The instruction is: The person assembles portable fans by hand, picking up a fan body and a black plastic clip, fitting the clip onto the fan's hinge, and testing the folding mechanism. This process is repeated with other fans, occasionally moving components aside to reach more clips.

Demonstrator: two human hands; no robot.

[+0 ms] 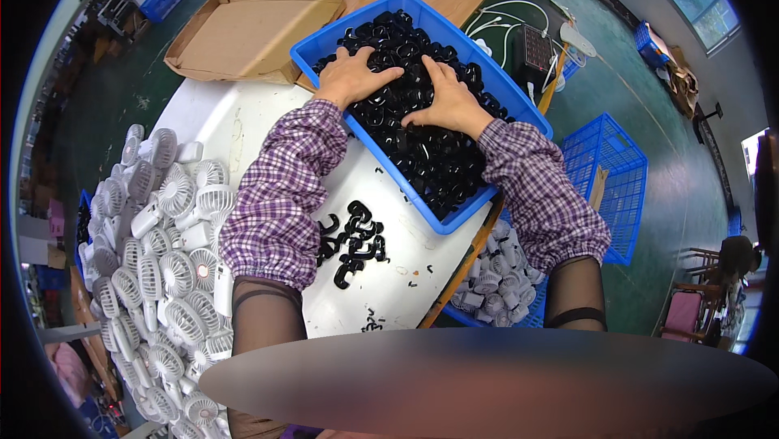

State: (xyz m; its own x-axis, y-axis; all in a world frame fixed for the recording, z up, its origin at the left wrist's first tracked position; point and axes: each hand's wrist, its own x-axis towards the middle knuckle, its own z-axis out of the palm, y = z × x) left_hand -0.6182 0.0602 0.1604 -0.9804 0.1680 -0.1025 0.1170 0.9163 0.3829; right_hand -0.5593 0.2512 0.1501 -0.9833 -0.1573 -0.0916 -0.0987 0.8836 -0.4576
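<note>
A blue plastic bin (pixel 450 223) full of small black curved plastic pieces (pixel 418 159) sits tilted across the far end of the white tabletop (pixel 341 313). My left hand (pixel 350 78) rests on the pieces by the bin's left side, thumb stretched towards the middle. In the middle of the heap lies my right hand (pixel 450 105), its fingers and thumb spread apart. Neither hand visibly grips a piece, though some fingertips sink among them. A loose cluster of the same black pieces (pixel 355 243) lies on the tabletop between my forearms.
White handheld fans (pixel 177 273) are heaped along the left. More white fans (pixel 497 283) fill a crate below the table's right edge. An open cardboard tray (pixel 260 32) lies beyond the tabletop. At right stand a blue mesh crate (pixel 621 165) and a dark box (pixel 534 56) with white cables.
</note>
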